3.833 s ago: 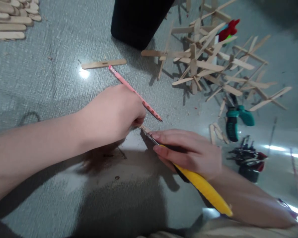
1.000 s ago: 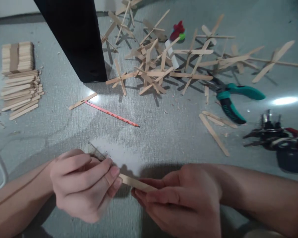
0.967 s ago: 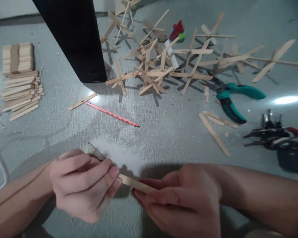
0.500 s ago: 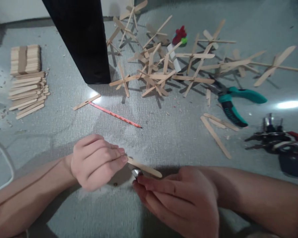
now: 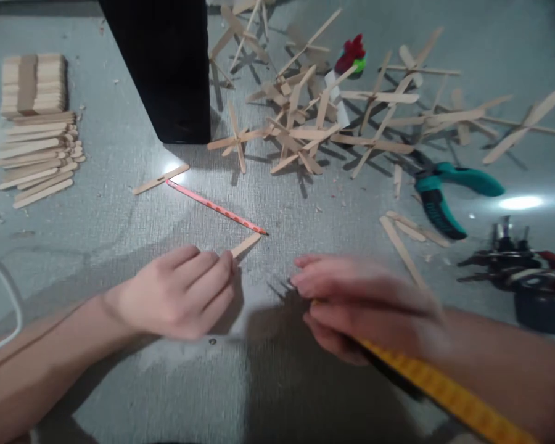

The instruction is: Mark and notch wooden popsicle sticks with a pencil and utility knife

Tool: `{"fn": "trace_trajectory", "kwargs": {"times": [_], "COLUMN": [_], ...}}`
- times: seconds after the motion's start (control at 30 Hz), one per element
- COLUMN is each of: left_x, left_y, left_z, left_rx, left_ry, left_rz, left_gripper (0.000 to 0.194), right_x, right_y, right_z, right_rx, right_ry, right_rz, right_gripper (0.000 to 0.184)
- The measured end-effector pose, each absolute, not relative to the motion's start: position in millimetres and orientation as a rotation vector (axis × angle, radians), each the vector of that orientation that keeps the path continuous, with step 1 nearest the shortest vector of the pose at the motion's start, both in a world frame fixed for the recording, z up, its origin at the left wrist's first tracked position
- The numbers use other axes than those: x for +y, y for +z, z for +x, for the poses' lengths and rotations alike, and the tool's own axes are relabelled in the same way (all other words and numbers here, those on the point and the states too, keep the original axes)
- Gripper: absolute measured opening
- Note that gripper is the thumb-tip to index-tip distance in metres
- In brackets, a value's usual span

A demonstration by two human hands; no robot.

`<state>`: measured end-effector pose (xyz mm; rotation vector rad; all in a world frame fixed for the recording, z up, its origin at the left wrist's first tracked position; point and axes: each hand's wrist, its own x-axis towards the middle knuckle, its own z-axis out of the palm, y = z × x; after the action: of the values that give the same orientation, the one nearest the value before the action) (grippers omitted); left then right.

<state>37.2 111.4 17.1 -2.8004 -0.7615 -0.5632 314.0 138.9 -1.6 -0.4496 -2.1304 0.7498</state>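
My left hand [image 5: 180, 293] is closed, pinching a wooden craft stick [image 5: 246, 245] whose free end points up and right, close to the pencil tip. Over on the right, my right hand [image 5: 351, 302] is smeared by motion but wraps round a long yellow-and-black tool [image 5: 437, 385]. This tool slants from my fingers to the bottom right edge; its kind is blurred, and its front end is mostly hidden by the fingers. A coral pencil [image 5: 217, 208] lies just beyond my left hand, its back end touching a marked craft stick [image 5: 161, 179].
Several crossed craft-stick pieces [image 5: 300, 135] spread along the back. Teal-handled pliers [image 5: 444, 191], loose sticks [image 5: 400, 246] and a dark tool holder [image 5: 536, 283] are at right. Stick piles [image 5: 41, 154] lie left, a tall black object [image 5: 176, 80] behind, and a white cable [image 5: 12, 296] at the left edge.
My right hand has moved right, away from the left, and the yellow tool has come into sight. The craft stick in my left hand has swung from pointing down-right to up-right.
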Motion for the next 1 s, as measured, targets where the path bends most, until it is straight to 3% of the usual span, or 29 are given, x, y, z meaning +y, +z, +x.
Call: {"fn": "trace_trajectory", "kwargs": {"times": [0.17,0.3,0.5,1.0], "left_x": [98,115,135,132], "left_y": [6,5,-2,-10], "left_z": [50,39,29,36], "left_rx": [-0.812,-0.995,-1.251,-1.295], "left_ry": [-0.457,-0.711,-0.410,-0.301], "left_rz": [-2.966,-3.074,-3.020,-3.025], "left_gripper": [0.015,0.011,0.058,0.065], "right_x": [159,161,159,154], "right_y": [-8,-7,-7,-3], "right_z": [306,303,301,288], "right_rx": [-2.106,-2.142,-2.200,-2.335], "right_ry": [0.778,0.884,0.955,0.973], "right_rz": [-0.562,-0.583,-0.642,-0.684], "right_gripper": [0.021,0.020,0.017,0.021]}}
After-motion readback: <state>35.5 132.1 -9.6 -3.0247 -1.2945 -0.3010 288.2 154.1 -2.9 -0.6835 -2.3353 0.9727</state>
